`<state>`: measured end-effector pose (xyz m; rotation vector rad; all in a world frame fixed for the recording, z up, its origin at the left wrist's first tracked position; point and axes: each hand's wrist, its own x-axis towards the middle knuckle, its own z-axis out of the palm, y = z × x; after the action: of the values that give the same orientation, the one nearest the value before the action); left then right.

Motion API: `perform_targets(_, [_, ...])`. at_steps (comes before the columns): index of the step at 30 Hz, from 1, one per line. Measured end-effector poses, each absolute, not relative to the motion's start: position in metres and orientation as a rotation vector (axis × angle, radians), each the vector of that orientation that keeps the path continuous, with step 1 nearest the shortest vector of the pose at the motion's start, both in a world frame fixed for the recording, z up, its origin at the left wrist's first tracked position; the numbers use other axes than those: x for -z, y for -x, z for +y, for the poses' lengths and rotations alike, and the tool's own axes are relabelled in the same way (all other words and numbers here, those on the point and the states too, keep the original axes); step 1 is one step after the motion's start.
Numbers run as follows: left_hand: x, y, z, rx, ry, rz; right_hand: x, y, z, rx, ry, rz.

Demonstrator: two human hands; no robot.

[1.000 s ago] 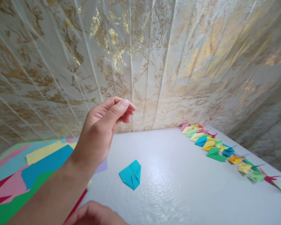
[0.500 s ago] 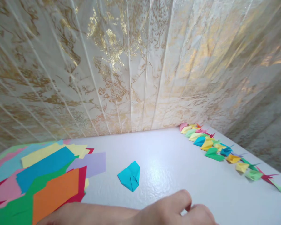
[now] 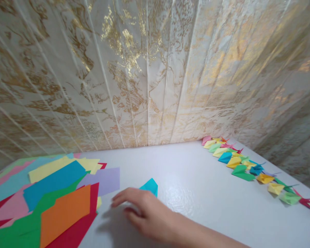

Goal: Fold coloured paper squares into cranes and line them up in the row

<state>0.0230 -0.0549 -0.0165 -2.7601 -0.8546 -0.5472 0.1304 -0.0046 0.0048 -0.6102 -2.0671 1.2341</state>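
Fingers (image 3: 119,200) of my right hand (image 3: 147,215) lie loosely apart and low over the white table (image 3: 196,193), pointing left and closed on nothing. 1 hand only is in view; my left is out of the frame.

At far left, a loose spread of flat coloured sheets (image 3: 20,193) overlaps on the table: yellow and blue toward the wall, green and pink beneath. An orange sheet (image 3: 64,213) lies on top of a red sheet (image 3: 77,234) at the near edge. A lilac sheet (image 3: 105,179) pokes out on the right side of the pile, just beside my fingertips. None of these sheets shows a fold, so I judge them unused stock.

At centre, the teal folded piece (image 3: 150,186) lies on the bare table. My hand covers its near part and only its far corner shows. Whether my palm is touching it, I cannot tell. With its creases hidden, I cannot say how far its folding has gone.

At right, a row of small folded pieces (image 3: 244,168) in pink, yellow, green, blue and red runs along the base of the gold-patterned wall (image 3: 155,69), well apart from my hand. They look finished and set aside, so a good many are done, 1 is in hand, and a stack of flat paper is left.
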Motion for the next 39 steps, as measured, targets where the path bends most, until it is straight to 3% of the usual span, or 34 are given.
perform_targets(2, [0.020, -0.014, -0.054, 0.630, 2.782, -0.856, -0.009, -0.184, 0.004, -0.867, 0.789, -2.139])
perform_targets(4, [0.021, -0.005, -0.048, 0.816, 2.803, -0.912, -0.003, -0.220, 0.003, -0.718, 0.871, -2.172])
perform_targets(6, [0.020, 0.002, -0.039, 0.944, 2.785, -0.996, 0.005, -0.234, -0.002, -0.711, 0.844, -2.252])
perform_targets(11, [0.019, 0.009, -0.024, 0.700, 2.811, -1.075, 0.012, -0.222, -0.009, -0.610, 0.851, -2.419])
perform_targets(15, [0.023, 0.005, -0.024, 0.737, 2.834, -1.143, 0.011, -0.220, -0.008, -0.599, 0.853, -2.475])
perform_targets(25, [0.020, -0.003, -0.028, 0.557, 2.778, -1.063, 0.013, -0.223, -0.013, -0.596, 0.856, -2.448])
perform_targets(34, [0.021, 0.002, -0.025, 0.736, 2.784, -1.113, 0.027, -0.214, -0.009, -0.478, 0.898, -2.420])
perform_targets(39, [0.043, 0.037, -0.037, 0.625, 2.526, -0.928, 0.029, -0.213, -0.008, -0.410, 0.857, -2.416])
